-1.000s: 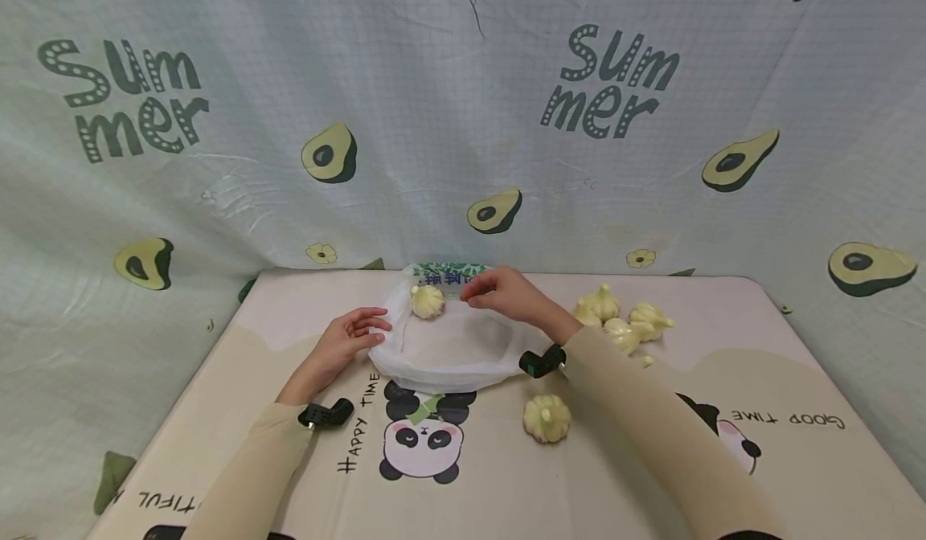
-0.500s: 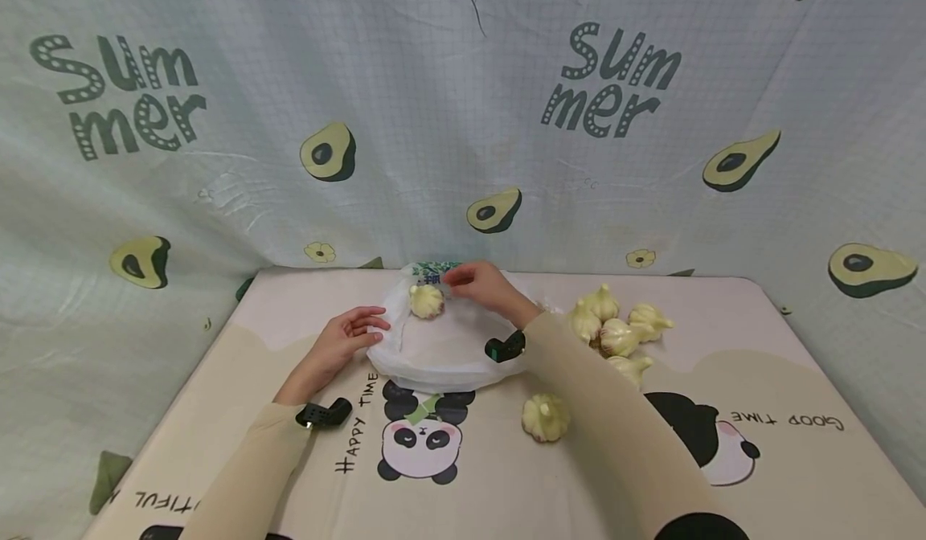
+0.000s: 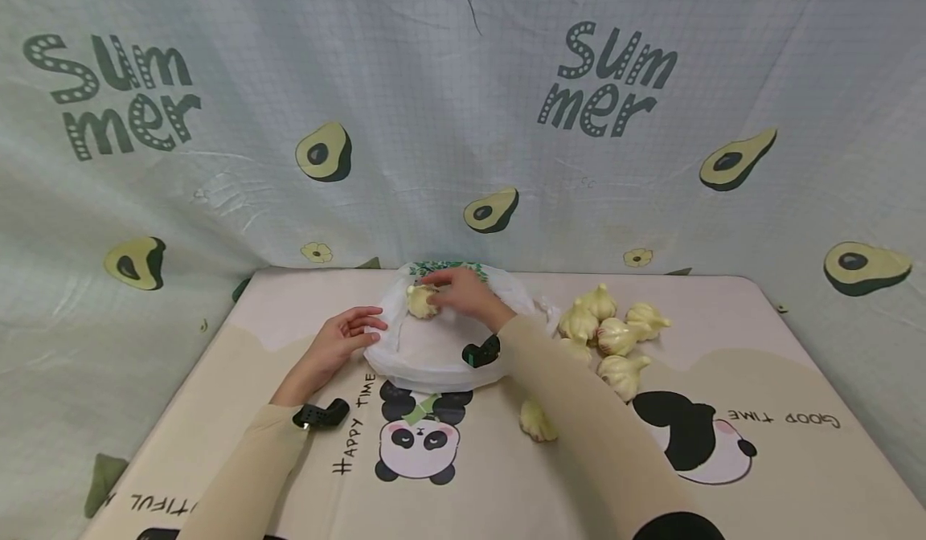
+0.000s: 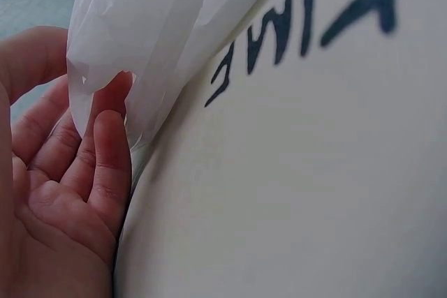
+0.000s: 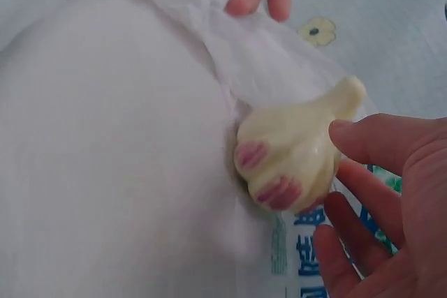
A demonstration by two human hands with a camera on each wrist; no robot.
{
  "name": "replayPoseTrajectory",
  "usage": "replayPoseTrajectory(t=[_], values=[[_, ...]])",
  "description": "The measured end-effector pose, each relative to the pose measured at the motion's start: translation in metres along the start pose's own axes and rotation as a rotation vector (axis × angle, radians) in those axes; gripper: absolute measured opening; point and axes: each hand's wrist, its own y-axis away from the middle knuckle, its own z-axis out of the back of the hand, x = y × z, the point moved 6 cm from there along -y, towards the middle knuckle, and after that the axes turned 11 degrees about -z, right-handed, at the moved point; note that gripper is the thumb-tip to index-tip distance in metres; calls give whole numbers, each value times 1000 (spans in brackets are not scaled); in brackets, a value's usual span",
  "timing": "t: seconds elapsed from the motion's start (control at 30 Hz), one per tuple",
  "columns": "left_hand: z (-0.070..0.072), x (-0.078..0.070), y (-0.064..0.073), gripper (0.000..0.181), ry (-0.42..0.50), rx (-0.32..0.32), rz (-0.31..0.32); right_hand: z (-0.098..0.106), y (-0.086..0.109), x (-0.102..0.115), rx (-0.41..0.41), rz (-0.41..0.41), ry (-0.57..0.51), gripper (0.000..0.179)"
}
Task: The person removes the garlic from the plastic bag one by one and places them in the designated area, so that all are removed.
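In the head view, a pale garlic bulb (image 3: 421, 302) with purple patches lies inside a white plastic bag (image 3: 419, 378). My right hand (image 3: 463, 292) reaches over the bag and pinches this bulb. The right wrist view shows the thumb on the neck of the garlic bulb (image 5: 290, 155) and the fingers behind it, partly hidden. Against the bag's left rim rests my left hand (image 3: 346, 341), its fingers loosely bent. In the left wrist view, the bag (image 4: 160, 33) covers some fingertips of the left hand (image 4: 63, 172); one finger shows through a gap.
Several garlic bulbs (image 3: 618, 336) are grouped on the table (image 3: 289, 476) right of the bag. Another garlic bulb (image 3: 537, 423) lies nearer, partly covered by the right sleeve. A patterned cloth (image 3: 405, 106) hangs behind the table's far edge.
My right hand has moved left across the bag and come onto the garlic bulb inside it. The right forearm now partly covers the near bulb. The left hand has stayed put.
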Motion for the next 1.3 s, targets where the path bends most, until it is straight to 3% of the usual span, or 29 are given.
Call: replayPoseTrajectory(t=[0.43,0.73,1.3], values=[[1,-2,1,48,23,2,-5,-14,-1,16,-83,4,32,18],[0,-1,0,48,38,1,-4,-19,-2,18,-107,-12,74,27],[-1,-1,-1,48,32,0,-11,-7,7,18,-98,29,7,28]])
